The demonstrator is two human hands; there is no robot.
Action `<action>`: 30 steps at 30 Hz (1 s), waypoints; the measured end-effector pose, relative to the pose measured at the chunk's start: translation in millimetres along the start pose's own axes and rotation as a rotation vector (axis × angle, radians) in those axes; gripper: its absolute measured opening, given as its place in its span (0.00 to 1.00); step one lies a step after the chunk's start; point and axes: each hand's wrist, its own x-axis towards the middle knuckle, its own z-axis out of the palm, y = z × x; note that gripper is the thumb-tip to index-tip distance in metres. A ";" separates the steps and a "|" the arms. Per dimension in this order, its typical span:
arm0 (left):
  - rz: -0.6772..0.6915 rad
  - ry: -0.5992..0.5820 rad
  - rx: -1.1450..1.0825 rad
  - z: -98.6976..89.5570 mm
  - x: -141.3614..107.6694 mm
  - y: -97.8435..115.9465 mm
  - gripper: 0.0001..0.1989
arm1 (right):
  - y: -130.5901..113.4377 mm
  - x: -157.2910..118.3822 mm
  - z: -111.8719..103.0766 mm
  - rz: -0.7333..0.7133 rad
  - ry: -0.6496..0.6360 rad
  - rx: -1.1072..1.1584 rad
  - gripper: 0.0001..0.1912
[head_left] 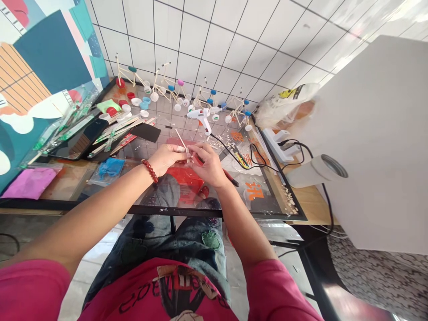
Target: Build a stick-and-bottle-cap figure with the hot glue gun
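Both hands meet over the middle of the glass-topped table. My left hand, with a red bead bracelet at the wrist, pinches a thin pale wooden stick that points up and to the left. Fingers of my right hand are closed round the same small wooden pieces from the other side. Part of a dark, thin item shows between the right fingers; what it is I cannot tell. Just beyond the hands a white glue gun lies on the glass, its black cable running right.
Several stick models with caps line the wall. At left are bottle caps, wooden sticks, a black phone, pink clay and blue clay. A power strip and white cup stand right.
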 end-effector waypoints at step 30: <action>0.277 0.502 -0.222 -22.7 17.7 18.7 0.05 | -19.0 8.6 18.7 0.227 -0.215 -0.672 0.16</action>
